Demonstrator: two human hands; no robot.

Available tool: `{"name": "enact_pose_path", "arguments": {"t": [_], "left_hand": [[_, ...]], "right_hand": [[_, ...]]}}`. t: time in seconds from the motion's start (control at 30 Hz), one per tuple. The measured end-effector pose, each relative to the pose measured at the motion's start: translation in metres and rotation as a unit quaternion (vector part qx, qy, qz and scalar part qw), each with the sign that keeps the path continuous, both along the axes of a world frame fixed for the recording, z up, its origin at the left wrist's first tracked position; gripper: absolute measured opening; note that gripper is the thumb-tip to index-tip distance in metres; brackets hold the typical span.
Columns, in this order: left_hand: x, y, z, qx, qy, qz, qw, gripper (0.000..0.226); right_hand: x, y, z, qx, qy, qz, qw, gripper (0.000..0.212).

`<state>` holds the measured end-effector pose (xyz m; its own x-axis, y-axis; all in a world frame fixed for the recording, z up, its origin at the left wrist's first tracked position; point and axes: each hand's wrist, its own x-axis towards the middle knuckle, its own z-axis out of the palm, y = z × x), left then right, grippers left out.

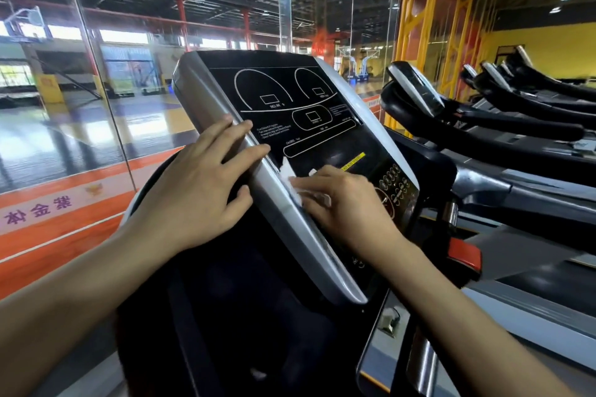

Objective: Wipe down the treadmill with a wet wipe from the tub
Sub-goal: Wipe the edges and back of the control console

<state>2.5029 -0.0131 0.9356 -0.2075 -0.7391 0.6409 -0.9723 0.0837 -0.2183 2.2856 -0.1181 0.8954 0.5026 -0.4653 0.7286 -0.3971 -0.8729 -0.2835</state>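
Gym; crumpled white wipe on console.

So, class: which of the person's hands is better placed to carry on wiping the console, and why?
Right hand: it already presses the wet wipe against the treadmill console. The left hand only rests flat on the silver edge.
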Motion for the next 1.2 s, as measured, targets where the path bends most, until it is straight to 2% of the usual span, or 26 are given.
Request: {"name": "enact_pose_path", "arguments": {"t": [0.07, 0.1, 0.17, 0.23, 0.33, 0.4, 0.53, 0.63, 0.73, 0.83, 0.93, 1.07, 1.2], "left_hand": [[0.000, 0.000, 0.000, 0.004, 0.001, -0.006, 1.000, 0.062], [0.000, -0.001, 0.000, 0.005, 0.001, -0.008, 1.000, 0.062], [0.001, -0.001, 0.000, 0.008, -0.001, -0.007, 1.000, 0.063], [0.002, -0.001, 0.000, 0.008, -0.002, -0.004, 1.000, 0.063], [0.001, 0.000, 0.001, 0.009, -0.002, -0.010, 1.000, 0.063], [0.000, 0.001, 0.001, 0.009, -0.001, -0.009, 1.000, 0.063], [0.001, 0.003, -0.002, 0.001, -0.001, -0.012, 1.000, 0.061], [-0.001, 0.004, 0.000, 0.005, 0.001, -0.013, 1.000, 0.061], [-0.001, 0.006, 0.001, 0.006, 0.005, -0.009, 1.000, 0.061], [-0.002, 0.008, 0.001, 0.001, 0.016, -0.010, 1.000, 0.058], [-0.004, 0.010, 0.002, -0.031, 0.035, 0.013, 0.999, 0.059], [-0.002, 0.010, 0.007, -0.097, 0.111, 0.122, 0.981, 0.057], [0.002, 0.009, 0.007, -0.097, 0.095, 0.191, 0.972, 0.036]], "right_hand": [[-0.003, -0.021, -0.005, -0.066, 0.016, -0.083, 0.994, 0.016], [-0.005, -0.039, -0.006, -0.068, 0.021, -0.143, 0.987, 0.013], [-0.007, -0.066, -0.001, 0.048, 0.016, -0.205, 0.977, 0.016], [-0.006, -0.088, 0.007, 0.137, 0.000, -0.219, 0.966, 0.020], [-0.009, -0.094, 0.022, 0.173, 0.044, -0.223, 0.958, 0.017], [-0.013, -0.072, 0.030, 0.159, 0.086, -0.189, 0.965, 0.025], [-0.015, -0.011, 0.018, 0.078, 0.143, -0.111, 0.980, 0.013], [-0.013, -0.020, 0.013, 0.069, 0.107, -0.160, 0.979, 0.012], [-0.008, -0.035, 0.006, 0.082, 0.064, -0.206, 0.973, 0.025], [-0.005, -0.008, -0.012, 0.050, 0.003, -0.110, 0.993, 0.029], [-0.013, 0.024, -0.037, 0.052, -0.066, -0.009, 0.996, 0.028], [-0.023, 0.045, -0.061, 0.098, -0.160, 0.038, 0.982, 0.035], [0.004, 0.049, -0.053, 0.080, -0.202, 0.095, 0.972, 0.035]]}}
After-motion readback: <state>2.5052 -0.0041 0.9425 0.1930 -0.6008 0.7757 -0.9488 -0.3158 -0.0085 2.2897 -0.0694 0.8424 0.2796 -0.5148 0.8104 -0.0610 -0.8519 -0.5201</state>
